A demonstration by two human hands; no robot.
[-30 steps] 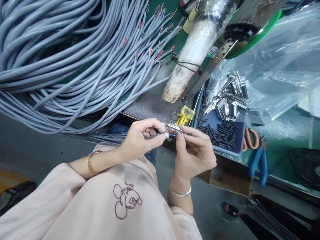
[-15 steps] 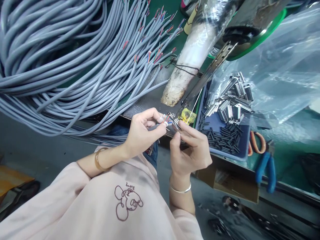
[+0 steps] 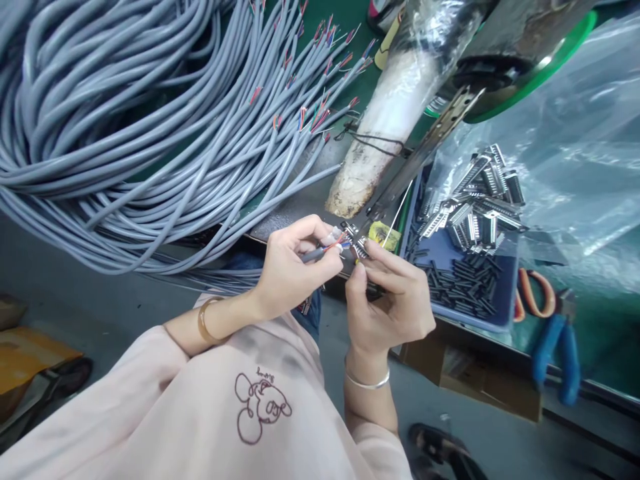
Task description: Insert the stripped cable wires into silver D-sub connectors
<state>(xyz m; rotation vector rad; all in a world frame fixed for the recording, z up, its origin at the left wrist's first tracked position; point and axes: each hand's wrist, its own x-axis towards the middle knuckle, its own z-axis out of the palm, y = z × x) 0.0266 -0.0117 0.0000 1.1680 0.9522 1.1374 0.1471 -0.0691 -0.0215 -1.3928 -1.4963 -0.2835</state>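
Observation:
My left hand [image 3: 295, 267] pinches the stripped end of a grey cable [image 3: 312, 255], whose thin coloured wires [image 3: 336, 246] fan out past the fingertips. Against these wires sits a small metal multi-pin connector [image 3: 355, 239]. My right hand [image 3: 393, 303] is closed at the connector's right side, index fingertip on it; a bit of yellow shows at the thumb tip. Just above the connector is the lower end of a dark metal soldering iron [image 3: 387, 200], fixed at a slant. Whether its tip touches the connector I cannot tell.
Many grey cables [image 3: 125, 167] cover the left of the bench. A white wrapped tube [image 3: 385, 127] hangs beside the iron. Right of it are a yellow sponge [image 3: 385, 233], a blue tray [image 3: 509, 293] of connectors and black sleeves, orange-handled scissors [image 3: 539, 293] and blue-handled cutters [image 3: 555, 353].
The view has shifted slightly, so most things appear a little further right. Both hands keep their hold; the wires at my left fingertips are slightly rearranged, and yellow now shows at my right thumb.

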